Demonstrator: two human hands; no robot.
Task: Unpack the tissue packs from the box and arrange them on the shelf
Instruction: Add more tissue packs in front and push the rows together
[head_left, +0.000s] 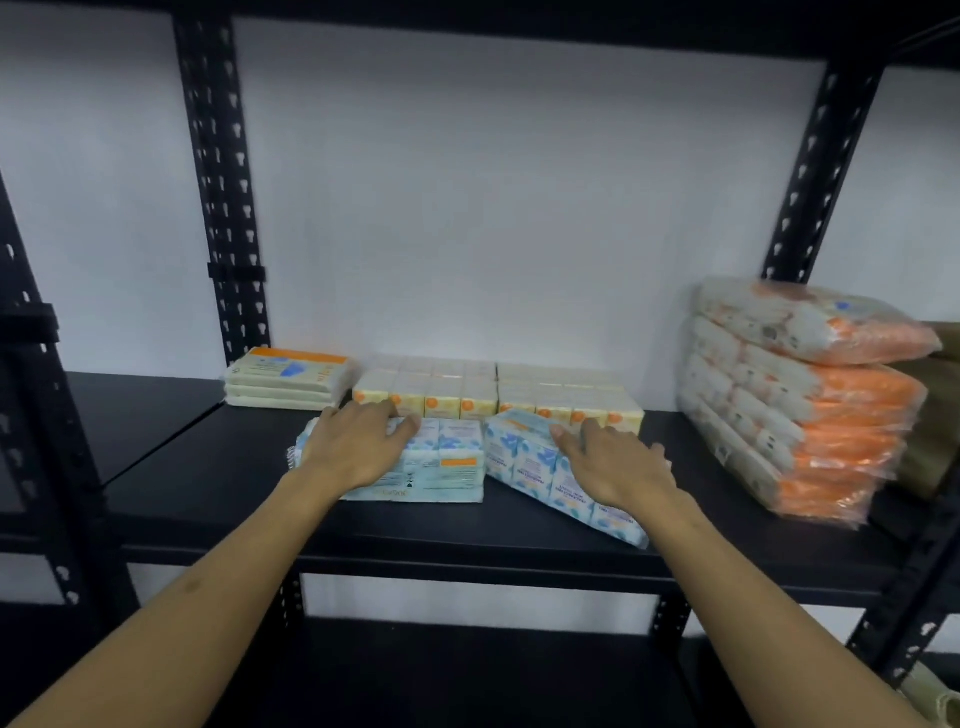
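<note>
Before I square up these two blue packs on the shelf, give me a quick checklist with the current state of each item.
1. Left hand resting on left blue pack: ok.
2. Right hand on right blue pack: ok.
3. Right blue pack lying flat: not ok, it is tilted, its far end propped on the yellow packs.
4. Left blue pack flat on the shelf: ok.
5. Free shelf to the right before the orange stack: ok.
6. Box within reach: cannot tell, out of view.
</note>
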